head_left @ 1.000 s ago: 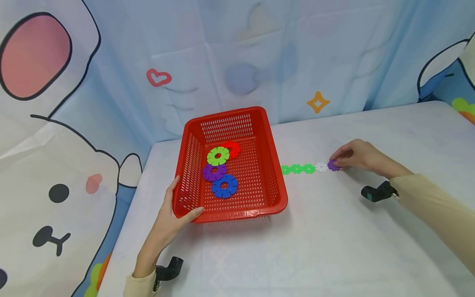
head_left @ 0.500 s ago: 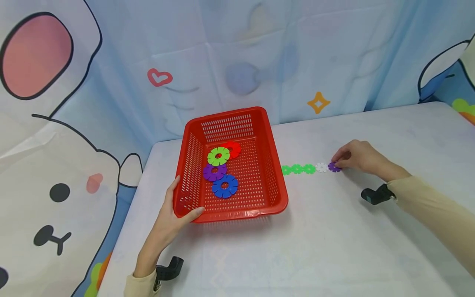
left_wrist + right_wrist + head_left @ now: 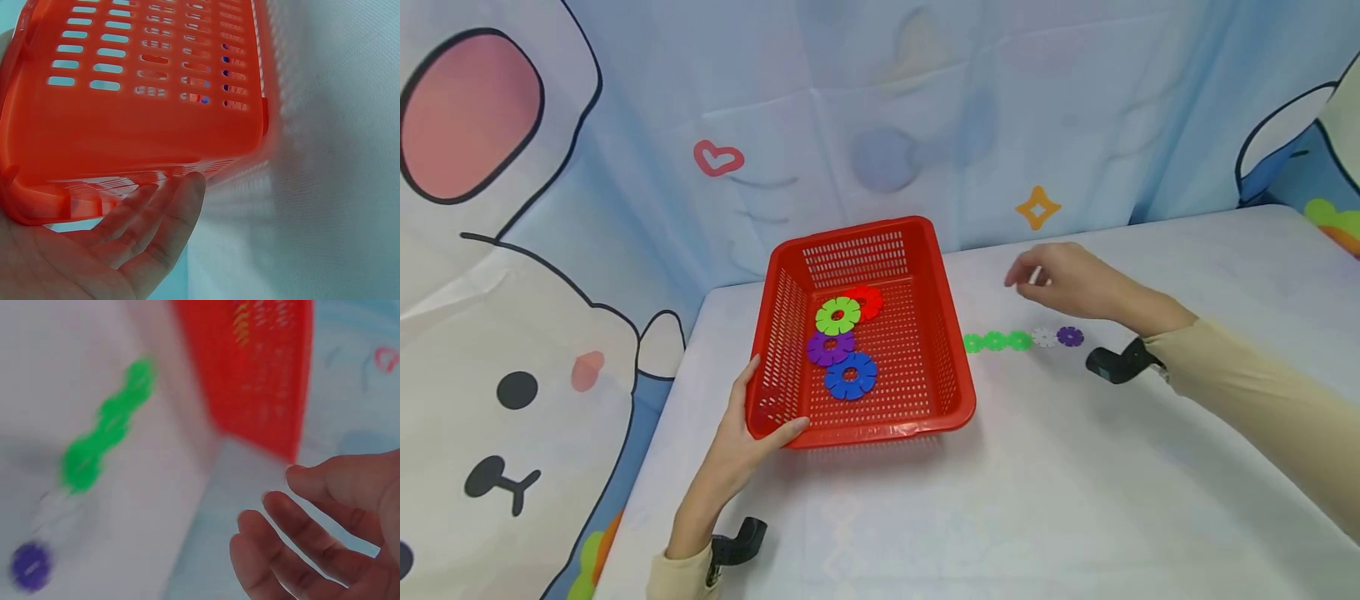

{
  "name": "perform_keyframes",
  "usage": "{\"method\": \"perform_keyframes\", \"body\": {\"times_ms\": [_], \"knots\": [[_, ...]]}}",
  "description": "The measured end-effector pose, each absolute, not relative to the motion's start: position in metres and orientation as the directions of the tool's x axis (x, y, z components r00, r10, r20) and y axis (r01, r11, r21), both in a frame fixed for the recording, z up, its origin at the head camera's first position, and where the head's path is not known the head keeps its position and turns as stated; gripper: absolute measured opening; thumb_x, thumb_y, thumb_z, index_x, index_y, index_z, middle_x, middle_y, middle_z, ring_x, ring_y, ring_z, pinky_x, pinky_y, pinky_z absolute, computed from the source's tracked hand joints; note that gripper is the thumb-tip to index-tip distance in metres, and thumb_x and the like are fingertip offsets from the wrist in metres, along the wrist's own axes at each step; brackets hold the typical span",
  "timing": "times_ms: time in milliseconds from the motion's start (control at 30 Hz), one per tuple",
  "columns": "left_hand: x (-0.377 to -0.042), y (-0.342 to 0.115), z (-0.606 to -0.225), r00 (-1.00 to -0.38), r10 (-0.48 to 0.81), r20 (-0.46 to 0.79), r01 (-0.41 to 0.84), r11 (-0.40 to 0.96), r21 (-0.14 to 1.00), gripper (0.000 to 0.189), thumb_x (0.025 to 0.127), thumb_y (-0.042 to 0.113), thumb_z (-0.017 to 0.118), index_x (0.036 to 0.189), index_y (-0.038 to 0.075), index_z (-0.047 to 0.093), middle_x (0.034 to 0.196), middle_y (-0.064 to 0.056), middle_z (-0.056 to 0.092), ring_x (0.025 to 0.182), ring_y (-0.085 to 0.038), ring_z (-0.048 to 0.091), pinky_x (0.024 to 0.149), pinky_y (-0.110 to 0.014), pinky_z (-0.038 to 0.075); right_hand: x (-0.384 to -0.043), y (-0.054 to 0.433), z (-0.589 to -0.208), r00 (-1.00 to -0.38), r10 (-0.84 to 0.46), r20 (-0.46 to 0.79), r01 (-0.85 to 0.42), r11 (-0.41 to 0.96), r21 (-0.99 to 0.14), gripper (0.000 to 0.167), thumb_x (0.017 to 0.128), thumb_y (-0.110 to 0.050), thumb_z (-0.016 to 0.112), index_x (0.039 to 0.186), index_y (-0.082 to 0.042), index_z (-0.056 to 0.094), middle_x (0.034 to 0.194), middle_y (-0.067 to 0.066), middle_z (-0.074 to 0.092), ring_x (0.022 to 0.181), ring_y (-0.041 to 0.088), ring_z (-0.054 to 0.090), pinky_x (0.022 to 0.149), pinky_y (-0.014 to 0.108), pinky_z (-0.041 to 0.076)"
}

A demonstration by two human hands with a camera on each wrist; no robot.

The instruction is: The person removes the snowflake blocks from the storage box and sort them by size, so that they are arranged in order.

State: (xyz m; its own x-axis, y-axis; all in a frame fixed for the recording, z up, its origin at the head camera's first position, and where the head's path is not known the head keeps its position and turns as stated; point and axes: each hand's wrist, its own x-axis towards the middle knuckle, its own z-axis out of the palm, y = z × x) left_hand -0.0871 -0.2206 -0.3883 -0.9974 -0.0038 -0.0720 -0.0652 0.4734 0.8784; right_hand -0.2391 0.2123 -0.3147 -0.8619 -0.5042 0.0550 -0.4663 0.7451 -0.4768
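My left hand (image 3: 733,454) grips the near left corner of a red plastic basket (image 3: 951,358), thumb over the rim and fingers along the outer wall. Inside the basket lie flower-shaped plastic discs: a red disc (image 3: 871,302), a lime green disc (image 3: 837,316), a purple disc (image 3: 831,349) and a blue disc (image 3: 851,377). My right hand (image 3: 1075,279) hovers above the table, right of the basket, fingers loosely bent around nothing. Below it, a row on the table runs from small green discs (image 3: 996,341) to a white disc (image 3: 1043,337) and a small purple disc (image 3: 1070,336).
A white cloth-covered table (image 3: 1000,508) carries everything. Behind it hangs a blue printed curtain (image 3: 820,108), and a cartoon-printed sheet (image 3: 550,333) stands along the left side. The basket covers the left end of the row in the head view.
My right hand has let go of the small purple disc, which stays at the row's right end. The hand has risen and moved left towards the basket. My left hand keeps its grip.
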Motion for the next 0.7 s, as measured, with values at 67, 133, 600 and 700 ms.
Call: {"method": "perform_keyframes", "body": {"times_ms": [67, 133, 600, 700], "knots": [[-0.088, -0.221, -0.388, -0.997, -0.002, -0.073, -0.066, 0.466, 0.882, 0.107, 0.089, 0.037, 0.08, 0.168, 0.025, 0.008, 0.169, -0.014, 0.022, 0.149, -0.038, 0.031, 0.111, -0.061, 0.046, -0.236, 0.185, -0.3, -0.828, -0.556, 0.074, -0.519, 0.709, -0.478, 0.015, 0.097, 0.0, 0.067, 0.11, 0.001, 0.075, 0.102, 0.012, 0.073, 0.09, 0.028, 0.068, 0.073, 0.041, 0.061], [-0.089, -0.22, -0.388, -0.997, 0.0, -0.079, -0.07, 0.458, 0.886, 0.107, 0.09, 0.036, 0.08, 0.168, 0.026, 0.008, 0.169, -0.014, 0.022, 0.149, -0.037, 0.031, 0.111, -0.061, 0.046, -0.234, 0.156, -0.287, -0.789, -0.611, 0.063, -0.561, 0.675, -0.479, 0.016, 0.098, -0.001, 0.067, 0.111, 0.0, 0.075, 0.107, 0.012, 0.073, 0.092, 0.027, 0.068, 0.077, 0.042, 0.061], [-0.088, -0.221, -0.393, -0.994, -0.03, -0.104, -0.106, 0.441, 0.891, 0.105, 0.09, 0.031, 0.081, 0.168, 0.03, 0.01, 0.166, -0.012, 0.027, 0.146, -0.035, 0.036, 0.111, -0.06, 0.046, -0.25, 0.013, -0.281, -0.584, -0.793, -0.175, -0.718, 0.605, -0.344, 0.024, 0.1, -0.013, 0.071, 0.122, -0.002, 0.077, 0.125, 0.013, 0.073, 0.117, 0.028, 0.068, 0.102, 0.04, 0.056], [-0.089, -0.221, -0.392, -0.993, -0.034, -0.109, -0.113, 0.45, 0.886, 0.106, 0.089, 0.032, 0.082, 0.167, 0.03, 0.01, 0.166, -0.011, 0.027, 0.146, -0.035, 0.035, 0.11, -0.059, 0.047, -0.259, 0.003, -0.296, -0.601, -0.778, -0.182, -0.694, 0.621, -0.363, 0.018, 0.1, -0.011, 0.07, 0.112, -0.002, 0.08, 0.115, 0.012, 0.077, 0.101, 0.022, 0.072, 0.096, 0.036, 0.058]]}}
